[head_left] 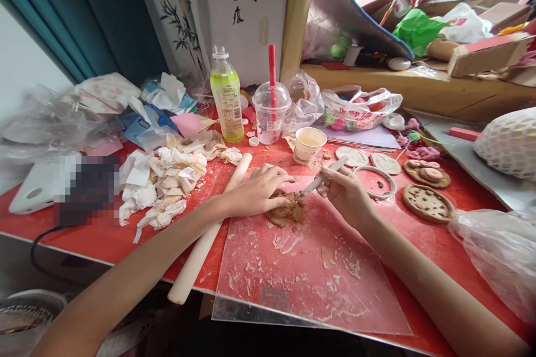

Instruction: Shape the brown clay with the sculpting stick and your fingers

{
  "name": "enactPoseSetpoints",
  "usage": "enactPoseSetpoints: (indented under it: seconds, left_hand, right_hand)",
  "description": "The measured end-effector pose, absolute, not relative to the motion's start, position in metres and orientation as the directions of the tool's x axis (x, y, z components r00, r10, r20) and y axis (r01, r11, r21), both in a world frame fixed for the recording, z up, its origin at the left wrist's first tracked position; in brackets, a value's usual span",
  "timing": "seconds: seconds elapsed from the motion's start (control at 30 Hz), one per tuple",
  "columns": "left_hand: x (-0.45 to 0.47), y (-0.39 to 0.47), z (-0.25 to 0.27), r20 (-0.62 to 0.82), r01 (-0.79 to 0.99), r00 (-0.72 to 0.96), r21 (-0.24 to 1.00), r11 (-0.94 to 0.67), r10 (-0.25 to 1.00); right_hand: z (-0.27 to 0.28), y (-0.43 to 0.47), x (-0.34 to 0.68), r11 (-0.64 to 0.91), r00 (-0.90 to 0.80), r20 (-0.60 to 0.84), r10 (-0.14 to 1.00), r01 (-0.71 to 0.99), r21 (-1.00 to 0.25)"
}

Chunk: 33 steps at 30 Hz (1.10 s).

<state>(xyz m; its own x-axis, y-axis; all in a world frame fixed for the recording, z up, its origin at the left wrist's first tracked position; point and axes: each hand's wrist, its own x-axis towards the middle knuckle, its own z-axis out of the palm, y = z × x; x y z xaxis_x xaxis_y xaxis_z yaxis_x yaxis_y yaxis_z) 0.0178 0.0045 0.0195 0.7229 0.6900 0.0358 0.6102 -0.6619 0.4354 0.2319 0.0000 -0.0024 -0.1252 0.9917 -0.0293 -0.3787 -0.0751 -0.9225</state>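
Observation:
A lump of crumbly brown clay [288, 211] lies on a clear acrylic board [310, 284] smeared with dried clay. My left hand [262, 191] rests over its left side, thumb on the clay and fingers stretched out, apart from the thumb. Pinched in my right hand [343, 187] is a grey clay modelling tool [318, 181], slanted down with its thin tip at the clay's upper right. A wooden rolling pin [209, 240] lies under my left forearm, along the board's left side. Just beyond the clay stands a paper cup [309, 145] of cloudy liquid.
Crumpled tissues [163, 178] are heaped at left. Behind stand a green drink bottle [226, 95] and a plastic cup [271, 111] with a red straw. To the right lie a ring [379, 181], round clay pieces [427, 203] and a plastic bag [498, 256]. The red table's front edge is near.

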Motion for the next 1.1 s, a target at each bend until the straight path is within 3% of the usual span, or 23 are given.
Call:
enactPoseSetpoints:
  seconds: [0.27,0.47,0.6,0.7,0.8,0.9,1.0,1.1]
  left_hand:
    - [0.018,0.008,0.022,-0.03,0.641,0.681,0.509,-0.575,0.732]
    - [0.014,0.012,0.022,-0.012,0.572,0.667,0.649,-0.501,0.745]
    - [0.013,0.013,0.02,0.07,0.587,0.609,0.63,-0.509,0.79]
    - [0.015,0.012,0.02,0.035,0.576,0.648,0.631,-0.52,0.761]
    - [0.016,0.009,0.021,0.012,0.577,0.657,0.636,-0.513,0.754]
    - [0.016,0.009,0.022,0.015,0.595,0.645,0.618,-0.514,0.764]
    - [0.016,0.01,0.021,0.018,0.612,0.635,0.599,-0.517,0.772]
    - [0.015,0.012,0.02,0.003,0.607,0.645,0.605,-0.515,0.764]
  right_hand:
    - [-0.004,-0.007,0.223,-0.1,-0.192,-0.033,0.981,-0.349,-0.932]
    - [-0.008,-0.006,0.222,-0.095,-0.13,-0.063,0.99,-0.258,-0.962]
    - [-0.008,-0.003,0.226,-0.07,-0.014,-0.069,0.998,-0.267,-0.961]
    - [-0.007,-0.005,0.222,-0.037,-0.054,-0.022,0.998,-0.302,-0.953]
    - [-0.008,-0.006,0.219,-0.107,-0.112,-0.078,0.991,-0.278,-0.955]
    - [-0.009,-0.004,0.224,-0.113,-0.036,-0.107,0.994,-0.262,-0.958]
    - [-0.007,-0.002,0.227,-0.02,0.042,-0.034,0.999,-0.303,-0.953]
    - [-0.006,-0.005,0.223,-0.018,-0.003,-0.018,1.0,-0.328,-0.944]
